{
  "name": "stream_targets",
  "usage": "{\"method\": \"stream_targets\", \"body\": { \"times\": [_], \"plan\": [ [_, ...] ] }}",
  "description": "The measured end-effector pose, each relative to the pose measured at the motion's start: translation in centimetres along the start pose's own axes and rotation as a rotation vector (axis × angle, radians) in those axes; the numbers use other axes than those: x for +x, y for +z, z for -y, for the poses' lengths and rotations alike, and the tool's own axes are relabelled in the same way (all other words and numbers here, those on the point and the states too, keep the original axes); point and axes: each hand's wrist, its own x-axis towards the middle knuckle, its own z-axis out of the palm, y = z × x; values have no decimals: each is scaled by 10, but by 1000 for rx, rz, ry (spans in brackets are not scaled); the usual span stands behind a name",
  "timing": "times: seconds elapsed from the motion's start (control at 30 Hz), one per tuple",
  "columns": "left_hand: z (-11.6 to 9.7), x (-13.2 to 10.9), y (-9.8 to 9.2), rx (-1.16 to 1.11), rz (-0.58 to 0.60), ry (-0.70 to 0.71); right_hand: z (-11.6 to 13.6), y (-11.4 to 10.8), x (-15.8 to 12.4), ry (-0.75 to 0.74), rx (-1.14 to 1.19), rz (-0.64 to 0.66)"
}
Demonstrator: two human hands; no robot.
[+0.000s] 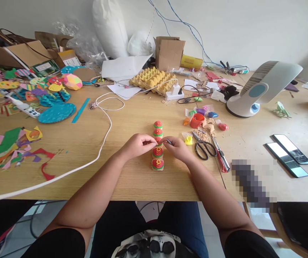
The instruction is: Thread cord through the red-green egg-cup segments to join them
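Observation:
A row of several small red figures with green bands and yellow details [158, 164] runs away from me on the wooden table. The two nearest show little faces. My left hand [142, 146] comes in from the left, with thumb and forefinger pinched at the middle figure; whatever lies between the fingertips is too small to make out. Opposite it, my right hand [177, 147] is closed around a thin stick-like tool [169, 142] with a bluish end. Its fingertips also meet at the middle figure, which the hands partly cover.
Right of my hands lie black-handled scissors [205, 146], a red utility knife [222, 157], a yellow clay packet [188, 139] and a red tape-like ring [197, 120]. A white fan [258, 89] stands behind. A white cable [107, 134] crosses the left side near paper scraps [5, 147].

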Motion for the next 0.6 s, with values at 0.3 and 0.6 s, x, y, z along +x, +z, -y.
{"method": "stream_targets", "body": {
  "times": [0.3, 0.6],
  "plan": [
    [2, 2, 8, 67, -237, 108, -3, -6, 2, 261, 820, -36],
    [-3, 0, 23, 259, -414, 459, -4, 0, 1, 171, 912, -51]
  ]
}}
